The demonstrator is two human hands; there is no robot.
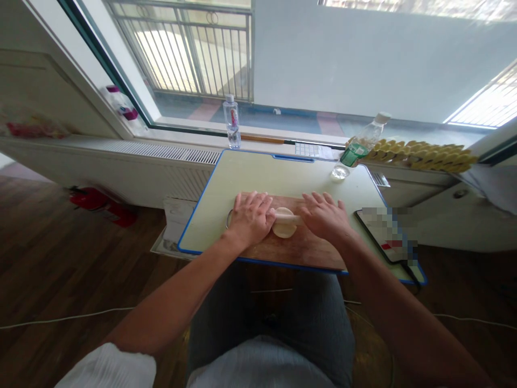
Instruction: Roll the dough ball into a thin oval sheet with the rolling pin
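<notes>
A round, flat piece of dough [284, 229] lies on a brown wooden cutting board [294, 252]. Across the dough runs a pale rolling pin [287, 219], its two ends covered by my hands. My left hand [252, 218] is closed over the left end, thumb side toward the dough. Over the right end, my right hand [325, 215] holds the pin with its fingers reaching forward. Part of a metal ring [228, 219] shows at the board's left edge, beside my left hand.
The board rests on a pale, blue-edged table [250, 170]. A green-labelled bottle [355, 153] stands at the back right, and a phone-like device [383, 234] with a cable lies at right. A clear bottle [232, 124] stands by the window. A fire extinguisher [103, 206] is at left.
</notes>
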